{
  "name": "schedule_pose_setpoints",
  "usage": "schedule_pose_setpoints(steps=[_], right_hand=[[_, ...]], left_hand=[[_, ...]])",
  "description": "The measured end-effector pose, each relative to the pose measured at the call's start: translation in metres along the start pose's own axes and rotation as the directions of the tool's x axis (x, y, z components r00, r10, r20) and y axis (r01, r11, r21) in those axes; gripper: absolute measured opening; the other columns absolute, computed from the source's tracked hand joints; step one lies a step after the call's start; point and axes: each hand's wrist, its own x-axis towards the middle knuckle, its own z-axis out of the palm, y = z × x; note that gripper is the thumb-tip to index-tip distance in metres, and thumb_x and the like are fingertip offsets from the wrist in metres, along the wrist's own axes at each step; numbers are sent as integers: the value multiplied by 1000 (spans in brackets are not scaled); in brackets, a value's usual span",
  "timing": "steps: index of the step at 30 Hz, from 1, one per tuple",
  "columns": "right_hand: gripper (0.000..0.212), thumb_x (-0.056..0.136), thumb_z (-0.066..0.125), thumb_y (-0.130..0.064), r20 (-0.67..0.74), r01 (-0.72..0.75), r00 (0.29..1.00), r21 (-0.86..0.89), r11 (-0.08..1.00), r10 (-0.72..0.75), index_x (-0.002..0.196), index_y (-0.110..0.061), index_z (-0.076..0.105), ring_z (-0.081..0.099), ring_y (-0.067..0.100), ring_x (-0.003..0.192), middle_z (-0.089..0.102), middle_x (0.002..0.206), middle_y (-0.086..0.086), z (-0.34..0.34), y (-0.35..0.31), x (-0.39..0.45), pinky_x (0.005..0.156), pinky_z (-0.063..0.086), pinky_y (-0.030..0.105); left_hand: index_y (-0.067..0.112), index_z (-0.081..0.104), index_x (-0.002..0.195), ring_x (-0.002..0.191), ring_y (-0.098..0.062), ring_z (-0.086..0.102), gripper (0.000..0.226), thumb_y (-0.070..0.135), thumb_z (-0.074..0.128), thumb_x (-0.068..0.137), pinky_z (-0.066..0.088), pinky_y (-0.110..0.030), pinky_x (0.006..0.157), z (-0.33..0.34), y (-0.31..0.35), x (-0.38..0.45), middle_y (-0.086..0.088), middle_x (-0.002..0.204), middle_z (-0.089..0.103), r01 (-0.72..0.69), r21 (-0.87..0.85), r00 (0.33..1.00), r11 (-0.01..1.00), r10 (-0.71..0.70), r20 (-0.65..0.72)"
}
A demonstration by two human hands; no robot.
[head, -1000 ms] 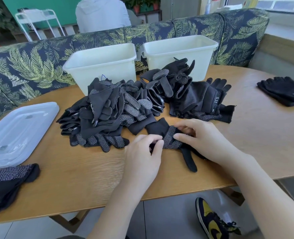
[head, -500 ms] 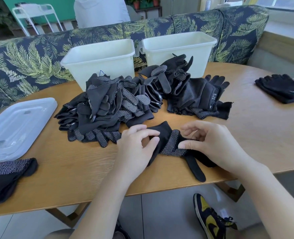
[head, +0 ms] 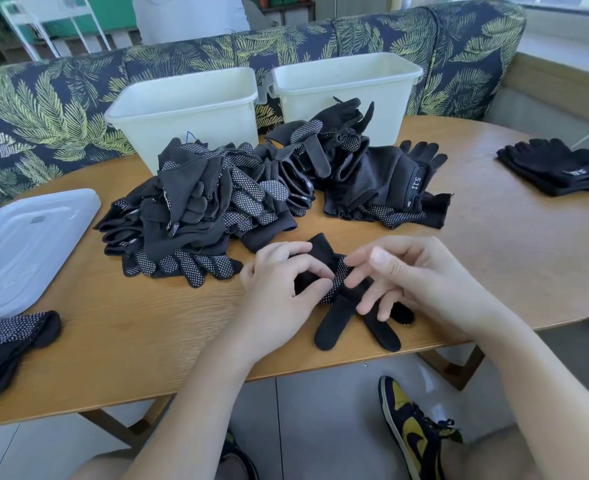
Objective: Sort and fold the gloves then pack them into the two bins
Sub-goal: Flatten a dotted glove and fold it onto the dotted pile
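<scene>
Pinching dotted glove (head: 338,282): left hand (head: 279,299); right hand (head: 421,282) loose-fingered; wooden table (head: 494,254), leaf-print sofa (head: 44,109).

Both forearms bare to the frame edge, no sleeves. Left hand (head: 279,292) and right hand (head: 421,282) ungloved, no watch visible. Footwear: low-top sneaker (head: 412,431), navy with yellow panels and dark laces. Bare knees at the bottom edge.
</scene>
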Motion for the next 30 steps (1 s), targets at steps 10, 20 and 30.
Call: schedule_pose_setpoints(steps=[10,20,30], right_hand=[[45,99,54,-50,-312,7,947,-202,979,-71,98,-11,76,71,20,78,76,87,9,-2,14,21,71,55,34],[29,96,57,-55,-205,-14,973,-513,858,-107,98,-34,76,70,11,88,75,87,-7,-1,20,25,85,53,29],[24,80,83,-36,-130,5,988,-510,860,-82,102,-31,78,69,0,85,76,91,-16,-4,21,24,83,53,15]], left_hand=[[47,65,118,122,25,19,22,44,64,97,8,-31,116,5,0,-8,36,108,54,-66,-1,998,998,66,0],[53,48,137,117,11,39,48,44,67,93,8,-28,113,8,0,-2,30,102,66,-55,13,997,998,56,-50],[53,53,133,117,5,38,46,44,70,92,7,-20,103,12,-4,0,30,101,65,-48,-4,999,999,48,1]])
